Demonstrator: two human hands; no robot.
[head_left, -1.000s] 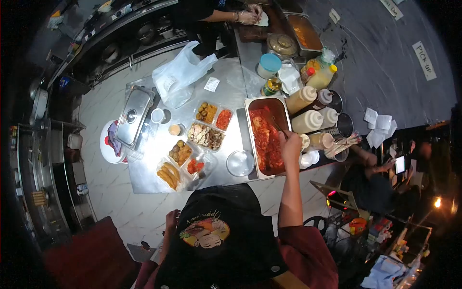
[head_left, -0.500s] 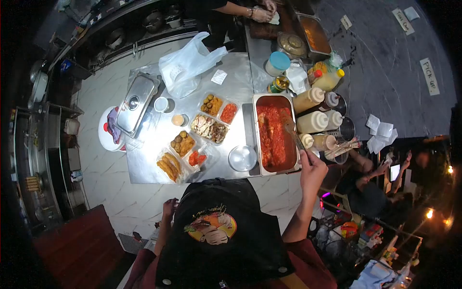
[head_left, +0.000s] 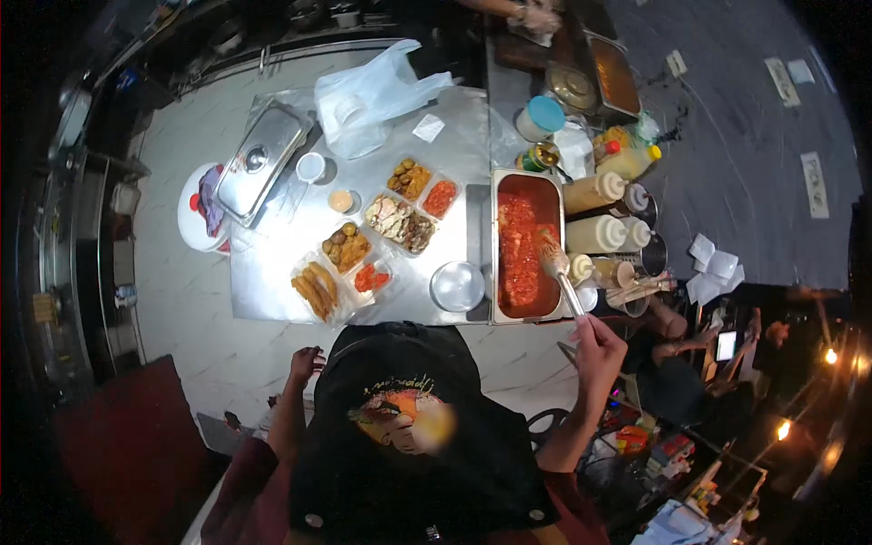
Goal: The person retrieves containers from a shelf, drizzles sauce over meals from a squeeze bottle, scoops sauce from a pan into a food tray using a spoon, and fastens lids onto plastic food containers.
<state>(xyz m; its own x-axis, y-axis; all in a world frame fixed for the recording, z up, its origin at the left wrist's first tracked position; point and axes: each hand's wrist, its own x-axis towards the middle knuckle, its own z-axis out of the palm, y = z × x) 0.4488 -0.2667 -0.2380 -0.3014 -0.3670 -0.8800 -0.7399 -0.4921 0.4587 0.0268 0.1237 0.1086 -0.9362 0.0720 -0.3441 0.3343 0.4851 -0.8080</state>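
Note:
My right hand is closed around the handle of a long metal serving utensil. The utensil's broad end is smeared with sauce and rests at the right side of a deep steel pan. Chunky red tomato-like sauce fills the pan. My left hand hangs below the front table edge, fingers loosely apart, holding nothing. Left of the pan are a round clear container and two compartment trays: one with sliced meat, the other with fried sticks; both also hold brown balls and red sauce.
Squeeze bottles crowd the pan's right side. A plastic bag, small cups and a steel lid lie on the metal table. Another person's gloved hands work at the top. More people are at lower right.
My right hand has moved slightly down and right, and the utensil has turned, its end still over the pan's right side. My left hand has risen a little. The view has shifted slightly.

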